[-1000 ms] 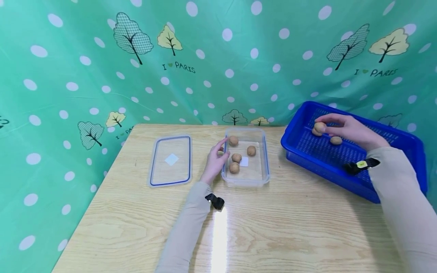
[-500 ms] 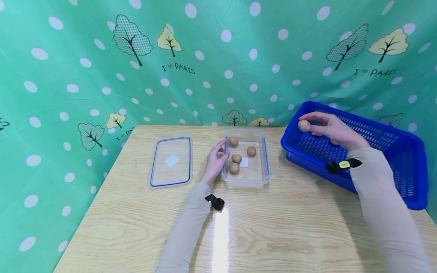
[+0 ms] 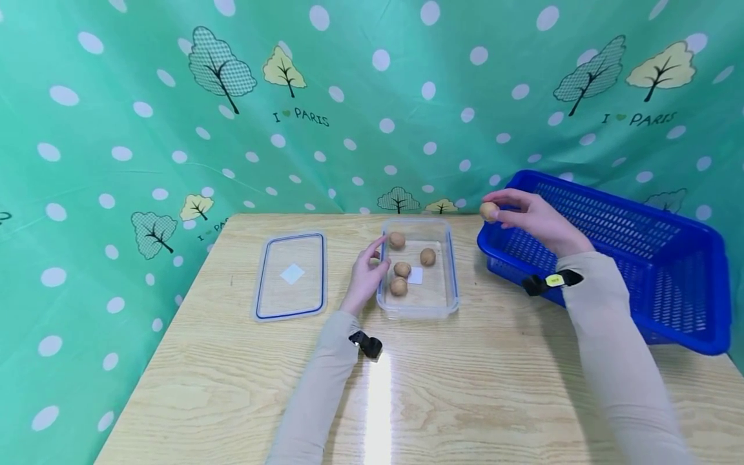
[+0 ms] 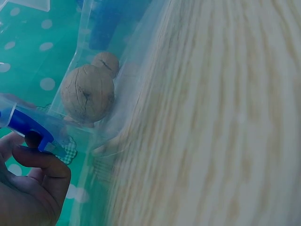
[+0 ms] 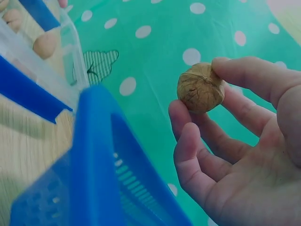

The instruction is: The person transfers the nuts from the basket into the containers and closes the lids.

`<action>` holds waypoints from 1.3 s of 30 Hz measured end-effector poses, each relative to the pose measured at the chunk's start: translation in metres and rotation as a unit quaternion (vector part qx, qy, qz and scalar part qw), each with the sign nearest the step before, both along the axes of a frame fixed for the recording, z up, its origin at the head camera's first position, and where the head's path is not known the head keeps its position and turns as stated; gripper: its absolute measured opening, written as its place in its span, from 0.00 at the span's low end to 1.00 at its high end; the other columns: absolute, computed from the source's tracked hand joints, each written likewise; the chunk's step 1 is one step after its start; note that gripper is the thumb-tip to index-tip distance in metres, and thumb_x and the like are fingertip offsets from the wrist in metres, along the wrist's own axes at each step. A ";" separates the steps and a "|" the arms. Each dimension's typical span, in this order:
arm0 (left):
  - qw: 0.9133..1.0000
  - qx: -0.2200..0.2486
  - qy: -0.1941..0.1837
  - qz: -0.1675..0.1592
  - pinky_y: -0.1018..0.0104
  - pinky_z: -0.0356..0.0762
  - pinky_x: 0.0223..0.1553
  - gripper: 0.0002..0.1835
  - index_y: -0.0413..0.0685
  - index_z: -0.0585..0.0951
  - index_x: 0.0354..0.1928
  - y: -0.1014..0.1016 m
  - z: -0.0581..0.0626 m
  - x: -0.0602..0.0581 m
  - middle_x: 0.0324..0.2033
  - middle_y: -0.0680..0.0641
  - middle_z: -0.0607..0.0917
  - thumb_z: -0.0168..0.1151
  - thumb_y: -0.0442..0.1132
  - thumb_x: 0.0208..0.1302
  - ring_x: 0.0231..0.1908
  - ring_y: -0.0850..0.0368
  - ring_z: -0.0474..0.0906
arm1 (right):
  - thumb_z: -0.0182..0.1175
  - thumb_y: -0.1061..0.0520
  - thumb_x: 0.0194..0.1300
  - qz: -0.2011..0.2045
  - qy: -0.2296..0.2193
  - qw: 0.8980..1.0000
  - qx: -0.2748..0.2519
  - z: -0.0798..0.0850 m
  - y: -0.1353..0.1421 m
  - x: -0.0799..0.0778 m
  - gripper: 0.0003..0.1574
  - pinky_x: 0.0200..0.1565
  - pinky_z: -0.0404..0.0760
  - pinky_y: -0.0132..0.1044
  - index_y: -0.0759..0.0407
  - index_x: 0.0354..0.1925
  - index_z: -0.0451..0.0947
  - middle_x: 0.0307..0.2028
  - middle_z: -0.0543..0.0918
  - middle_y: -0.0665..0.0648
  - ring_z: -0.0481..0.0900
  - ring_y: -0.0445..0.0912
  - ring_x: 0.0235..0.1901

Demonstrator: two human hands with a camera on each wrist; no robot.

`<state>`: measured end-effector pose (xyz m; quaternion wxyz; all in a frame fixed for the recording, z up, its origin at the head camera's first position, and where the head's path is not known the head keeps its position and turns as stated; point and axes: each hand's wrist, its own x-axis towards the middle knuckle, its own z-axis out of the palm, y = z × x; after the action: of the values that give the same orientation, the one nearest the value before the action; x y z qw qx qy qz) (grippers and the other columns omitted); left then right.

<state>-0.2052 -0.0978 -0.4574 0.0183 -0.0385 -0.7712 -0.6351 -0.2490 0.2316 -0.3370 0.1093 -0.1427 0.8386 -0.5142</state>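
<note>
Over the left end of the blue basket [image 3: 668,326], my right hand [image 3: 540,223] pinches a walnut [image 5: 201,88] between thumb and fingertips. My left hand [image 3: 365,278] grips the left side of a clear plastic food container [image 3: 453,274]; its thumb and fingers meet at the blue-edged rim in the left wrist view. Several walnuts lie inside the container, among them one walnut [image 3: 427,257] near the right and a big-looking walnut [image 4: 88,93] close to the left wrist camera. The right hand and forearm hide part of the basket floor.
A clear lid [image 3: 290,274] with a blue seal lies flat on the wooden table [image 3: 465,394], left of the container. Behind the table hangs a green dotted curtain [image 3: 360,97]. A gap of table separates container and basket.
My right hand has lifted the walnut from the basket's interior and carried it left to the basket's left rim. My left hand and the container have stayed put.
</note>
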 end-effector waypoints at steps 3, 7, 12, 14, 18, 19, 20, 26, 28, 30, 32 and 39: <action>1.000 -0.001 -0.003 0.000 0.70 0.72 0.31 0.29 0.52 0.68 0.70 0.000 0.000 0.000 0.45 0.42 0.70 0.56 0.30 0.67 0.31 0.57 0.69 | 0.58 0.47 0.69 0.005 -0.002 1.000 -0.012 -0.003 -0.007 0.001 0.32 0.46 0.76 0.34 0.60 0.65 0.68 0.59 0.72 0.57 0.72 0.46 0.52; 1.000 0.000 -0.003 -0.003 0.67 0.72 0.32 0.29 0.47 0.66 0.70 0.000 0.001 -0.002 0.46 0.38 0.70 0.55 0.29 0.67 0.34 0.55 0.68 | 0.58 0.49 0.69 0.015 0.003 0.999 -0.030 -0.009 -0.016 0.001 0.29 0.46 0.77 0.37 0.59 0.64 0.70 0.60 0.72 0.57 0.72 0.46 0.52; 1.000 0.001 0.001 -0.006 0.67 0.71 0.30 0.29 0.43 0.66 0.70 0.000 0.000 -0.003 0.46 0.34 0.70 0.54 0.26 0.66 0.30 0.56 0.67 | 0.58 0.50 0.69 0.036 0.003 0.998 -0.047 -0.016 -0.030 0.000 0.28 0.44 0.77 0.38 0.59 0.63 0.71 0.62 0.70 0.58 0.73 0.48 0.51; 1.000 -0.001 0.000 -0.003 0.68 0.70 0.29 0.30 0.45 0.66 0.70 0.000 -0.001 -0.003 0.46 0.36 0.70 0.55 0.27 0.66 0.29 0.57 0.67 | 0.58 0.50 0.70 0.044 -0.001 0.998 -0.054 -0.018 -0.036 0.000 0.28 0.44 0.77 0.38 0.60 0.63 0.70 0.64 0.69 0.59 0.74 0.48 0.50; 1.000 0.001 0.000 0.002 0.70 0.71 0.29 0.30 0.50 0.68 0.69 0.000 -0.001 -0.001 0.45 0.42 0.71 0.56 0.28 0.66 0.29 0.59 0.68 | 0.57 0.51 0.70 0.064 -0.006 0.996 -0.066 -0.023 -0.048 0.001 0.28 0.47 0.76 0.40 0.62 0.63 0.70 0.62 0.69 0.59 0.74 0.48 0.52; 1.000 0.001 0.001 0.002 0.70 0.71 0.30 0.30 0.51 0.68 0.69 0.000 -0.001 -0.001 0.44 0.42 0.70 0.56 0.28 0.66 0.29 0.59 0.68 | 0.57 0.51 0.70 0.070 -0.007 0.995 -0.067 -0.023 -0.051 0.001 0.28 0.48 0.75 0.41 0.62 0.63 0.69 0.62 0.70 0.59 0.73 0.48 0.53; 1.000 0.003 0.001 0.002 0.70 0.71 0.30 0.30 0.52 0.68 0.69 0.000 -0.001 -0.001 0.44 0.43 0.70 0.55 0.28 0.66 0.29 0.59 0.68 | 0.57 0.51 0.70 0.075 -0.008 0.995 -0.067 -0.024 -0.053 0.001 0.27 0.50 0.75 0.43 0.61 0.63 0.70 0.61 0.70 0.59 0.73 0.49 0.53; 1.000 0.004 -0.003 -0.006 0.70 0.71 0.30 0.30 0.49 0.67 0.70 -0.001 0.004 -0.001 0.45 0.41 0.70 0.55 0.28 0.66 0.28 0.60 0.67 | 0.57 0.53 0.70 0.094 -0.017 0.993 -0.069 -0.028 -0.069 0.001 0.27 0.55 0.70 0.53 0.61 0.63 0.70 0.60 0.70 0.60 0.72 0.54 0.55; 1.000 0.006 -0.007 -0.011 0.70 0.71 0.29 0.30 0.46 0.66 0.70 -0.001 0.007 0.000 0.46 0.38 0.70 0.55 0.27 0.66 0.27 0.59 0.67 | 0.57 0.54 0.70 0.099 -0.022 0.992 -0.069 -0.029 -0.074 0.000 0.26 0.56 0.69 0.55 0.61 0.63 0.70 0.61 0.69 0.61 0.71 0.56 0.56; 1.000 0.010 -0.009 -0.015 0.70 0.70 0.29 0.30 0.44 0.66 0.70 -0.002 0.008 0.000 0.47 0.34 0.70 0.55 0.26 0.66 0.27 0.59 0.67 | 0.56 0.54 0.70 0.101 -0.028 0.992 -0.066 -0.031 -0.079 0.000 0.26 0.56 0.69 0.54 0.61 0.63 0.70 0.61 0.69 0.60 0.71 0.56 0.57; 1.000 0.007 -0.008 -0.016 0.69 0.70 0.30 0.30 0.44 0.66 0.70 -0.001 0.007 -0.001 0.48 0.33 0.70 0.55 0.27 0.66 0.28 0.59 0.67 | 0.57 0.55 0.70 0.104 -0.035 0.991 -0.072 -0.035 -0.083 0.000 0.26 0.55 0.69 0.53 0.61 0.63 0.70 0.61 0.69 0.61 0.71 0.56 0.56; 1.000 -0.010 -0.002 0.003 0.70 0.71 0.32 0.29 0.53 0.68 0.70 0.000 0.001 -0.002 0.46 0.42 0.71 0.55 0.30 0.67 0.32 0.59 0.68 | 0.57 0.54 0.69 0.117 -0.041 0.989 -0.078 -0.047 -0.093 -0.001 0.27 0.52 0.71 0.51 0.61 0.63 0.71 0.61 0.71 0.60 0.71 0.55 0.56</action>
<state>-0.2068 -0.0974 -0.4567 0.0178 -0.0351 -0.7780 -0.6270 -0.2502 0.1387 -0.3841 0.1918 -0.2266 0.7682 -0.5672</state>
